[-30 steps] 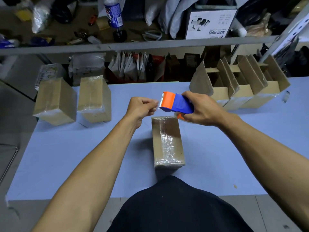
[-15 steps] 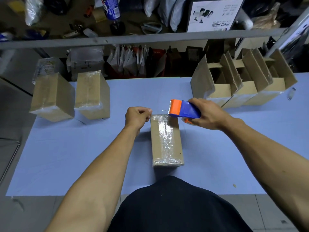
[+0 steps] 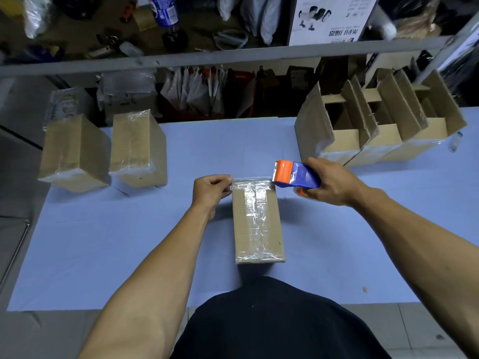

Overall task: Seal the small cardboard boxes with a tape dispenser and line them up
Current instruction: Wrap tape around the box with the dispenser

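My left hand (image 3: 211,189) pinches the tape (image 3: 252,179) end, my right hand (image 3: 328,183) grips the dispenser (image 3: 295,174) (strip taut over the box (image 3: 256,224)); slack could wrinkle it.

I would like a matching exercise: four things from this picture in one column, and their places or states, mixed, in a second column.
1. tape dispenser
2. tape strip
3. open boxes
4. middle box

a. far right of the table
b. stretched between both hands
c. in front of the person, taped on top
d. held in the right hand

Pairs: 1-d, 2-b, 3-a, 4-c
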Action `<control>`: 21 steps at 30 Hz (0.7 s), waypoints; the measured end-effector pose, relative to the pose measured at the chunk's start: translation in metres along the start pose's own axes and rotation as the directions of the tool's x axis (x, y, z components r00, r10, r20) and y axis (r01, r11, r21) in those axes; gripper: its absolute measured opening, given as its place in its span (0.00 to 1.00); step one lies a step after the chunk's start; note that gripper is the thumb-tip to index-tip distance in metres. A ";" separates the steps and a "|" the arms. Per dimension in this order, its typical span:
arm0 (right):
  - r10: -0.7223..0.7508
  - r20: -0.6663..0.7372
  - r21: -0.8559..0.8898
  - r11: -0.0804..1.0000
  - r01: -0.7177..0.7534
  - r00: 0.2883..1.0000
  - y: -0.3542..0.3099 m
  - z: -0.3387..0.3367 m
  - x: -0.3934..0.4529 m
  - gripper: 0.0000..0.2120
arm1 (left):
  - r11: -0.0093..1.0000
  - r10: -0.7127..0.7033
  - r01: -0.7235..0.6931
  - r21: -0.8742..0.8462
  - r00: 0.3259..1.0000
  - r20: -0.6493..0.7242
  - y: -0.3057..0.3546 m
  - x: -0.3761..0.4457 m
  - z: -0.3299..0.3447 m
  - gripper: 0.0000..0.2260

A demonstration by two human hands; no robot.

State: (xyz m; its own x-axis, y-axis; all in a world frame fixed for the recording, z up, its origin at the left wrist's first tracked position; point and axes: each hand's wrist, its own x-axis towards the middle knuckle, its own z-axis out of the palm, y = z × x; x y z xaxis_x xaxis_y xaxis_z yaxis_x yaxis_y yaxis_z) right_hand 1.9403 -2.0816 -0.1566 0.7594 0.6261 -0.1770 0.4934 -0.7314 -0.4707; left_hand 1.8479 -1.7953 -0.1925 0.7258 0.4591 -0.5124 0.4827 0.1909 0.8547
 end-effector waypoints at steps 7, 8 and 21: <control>0.040 -0.026 0.027 0.999 -0.040 0.999 0.001 0.018 0.000 0.20 | 0.986 -0.122 0.114 -0.124 0.991 -0.056 -0.017 0.006 0.011 0.31; 0.043 -0.029 0.030 0.999 -0.042 0.999 0.001 0.018 -0.001 0.20 | 0.981 -0.142 0.132 -0.140 0.988 -0.065 -0.019 0.008 0.013 0.31; 0.107 -0.033 -0.030 0.994 -0.108 0.994 -0.007 0.021 -0.013 0.20 | 0.379 0.608 -0.634 0.674 0.720 0.335 -0.013 -0.058 0.050 0.29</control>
State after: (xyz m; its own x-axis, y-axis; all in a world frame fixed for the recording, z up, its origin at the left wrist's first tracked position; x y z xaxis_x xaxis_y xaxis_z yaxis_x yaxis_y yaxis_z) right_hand 1.9184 -2.0785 -0.1688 0.8215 0.5349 -0.1975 0.4210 -0.8026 -0.4227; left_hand 1.8240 -1.8676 -0.1779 0.9801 0.1560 0.1228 0.0536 -0.8035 0.5929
